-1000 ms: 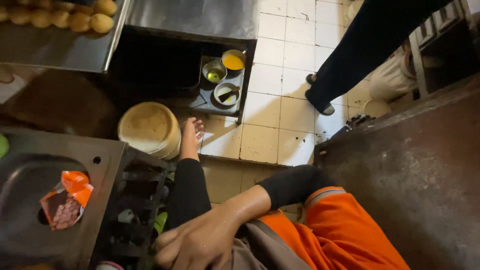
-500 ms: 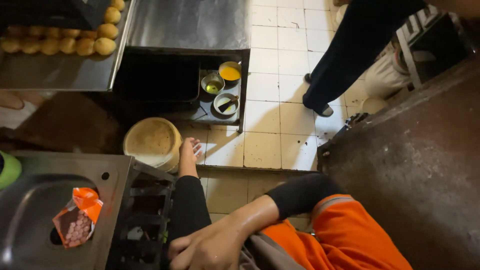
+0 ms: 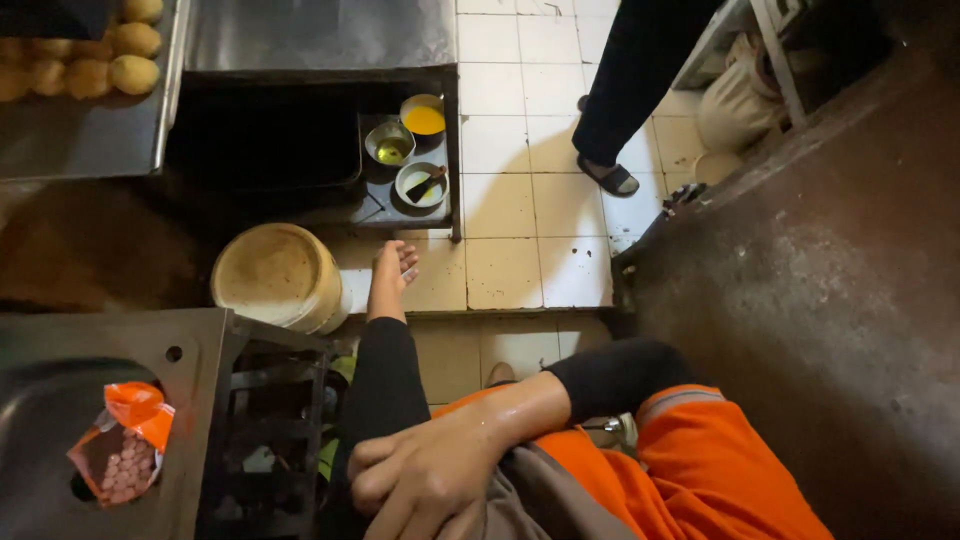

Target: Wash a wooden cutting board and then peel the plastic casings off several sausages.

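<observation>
Right hand (image 3: 425,480) on smooth black trouser leg (image 3: 385,385), near round bucket (image 3: 278,277)

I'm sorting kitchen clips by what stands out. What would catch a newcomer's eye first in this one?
Likely the bright orange garment at bottom right, with a bare hand resting on grey-brown cloth beside it. Next, the orange packet lying in the metal basin at lower left. Then the three small bowls on the dark low shelf, one holding yellow liquid.
</observation>
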